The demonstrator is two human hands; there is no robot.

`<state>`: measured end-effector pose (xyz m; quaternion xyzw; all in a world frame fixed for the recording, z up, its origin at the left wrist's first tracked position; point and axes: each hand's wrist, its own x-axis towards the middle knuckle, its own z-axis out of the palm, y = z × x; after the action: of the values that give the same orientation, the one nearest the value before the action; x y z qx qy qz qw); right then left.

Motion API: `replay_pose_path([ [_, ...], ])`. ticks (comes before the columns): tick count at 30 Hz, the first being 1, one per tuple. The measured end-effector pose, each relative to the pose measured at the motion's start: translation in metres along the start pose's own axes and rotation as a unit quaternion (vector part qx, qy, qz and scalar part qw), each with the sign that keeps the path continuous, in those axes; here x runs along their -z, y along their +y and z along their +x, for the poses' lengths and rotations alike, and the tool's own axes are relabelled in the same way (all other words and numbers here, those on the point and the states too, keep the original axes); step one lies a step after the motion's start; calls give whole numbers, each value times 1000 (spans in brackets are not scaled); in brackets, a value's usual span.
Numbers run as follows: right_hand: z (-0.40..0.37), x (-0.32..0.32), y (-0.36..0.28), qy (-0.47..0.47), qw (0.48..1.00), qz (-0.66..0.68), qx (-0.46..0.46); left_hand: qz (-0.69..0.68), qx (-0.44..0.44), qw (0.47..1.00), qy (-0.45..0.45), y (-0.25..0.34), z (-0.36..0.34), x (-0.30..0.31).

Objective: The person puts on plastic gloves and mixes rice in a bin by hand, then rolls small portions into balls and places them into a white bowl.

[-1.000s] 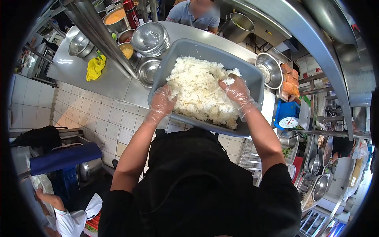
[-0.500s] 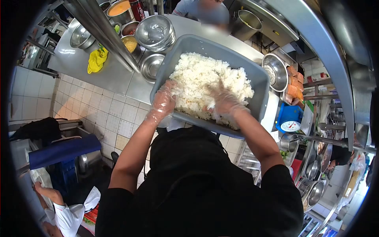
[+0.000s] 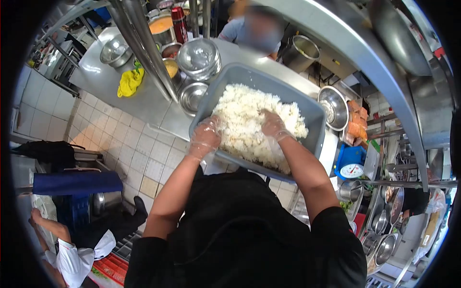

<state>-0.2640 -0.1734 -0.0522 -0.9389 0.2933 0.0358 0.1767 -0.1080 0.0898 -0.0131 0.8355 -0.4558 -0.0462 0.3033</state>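
Note:
A grey plastic tub (image 3: 314, 144) with a large heap of white cooked rice (image 3: 247, 108) stands in front of me on the steel table. Both my hands wear clear plastic gloves. At the tub's near left corner, my left hand (image 3: 206, 137) is closed over the rim, its fingertips on the inner side beside the rice. My right hand (image 3: 273, 127) is in the right part of the heap, fingers curled down into the rice and their tips partly hidden.
Steel bowls (image 3: 199, 57), a yellow cloth (image 3: 130, 82) and a red flask (image 3: 179, 24) are on the steel table (image 3: 108, 79). Right of the tub are a colander (image 3: 333, 108) and a blue scale (image 3: 351, 161). One person (image 3: 230, 31) is across the table, another (image 3: 74, 257) at lower left.
My right hand has gone from spread, blurred fingers to curled ones in the rice. My left hand stays at the tub's left rim. The whole view has shifted slightly.

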Motion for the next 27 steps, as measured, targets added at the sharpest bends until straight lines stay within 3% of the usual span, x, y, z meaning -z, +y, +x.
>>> replay_pose_path([
  [2, 11, -13, 29, -8, 997, 20, 70, 1, -13, 1000, 19, -2, 6, -2],
  [3, 22, -64, 79, 49, 964, 260, 12, -5, -26, 998, 51, -4, 4, -6],
  [4, -11, 2, 29, -15, 981, 189, -44, -10, -34, 996, 78, -7, -5, -11],
  [5, -15, 30, 4, -108, 994, 33, 0, -17, -10, 999, 28, 1, 2, -1],
  [6, -8, 52, -13, -188, 973, -128, 47, -17, -7, 999, 34, -2, 11, 1],
  [10, -16, 69, -65, -244, 955, -158, 53, -15, 21, 1000, 12, -1, 3, -3],
  [16, 1, 31, -71, -196, 956, -201, 89, 18, 45, 998, -49, 11, 3, 8],
  [17, 5, 12, -58, -125, 964, -212, 101, 22, 41, 997, -58, 10, 5, 9],
  [20, 20, 1, -52, -133, 963, -211, 99, 16, 0, 1000, -26, 10, 3, 12],
  [25, 25, -1, -39, -96, 968, -192, 129, 2, 36, 998, -43, 11, 6, 10],
  [27, 30, 0, -36, -108, 976, -171, 79, 4, 37, 998, -44, 12, 5, 7],
])
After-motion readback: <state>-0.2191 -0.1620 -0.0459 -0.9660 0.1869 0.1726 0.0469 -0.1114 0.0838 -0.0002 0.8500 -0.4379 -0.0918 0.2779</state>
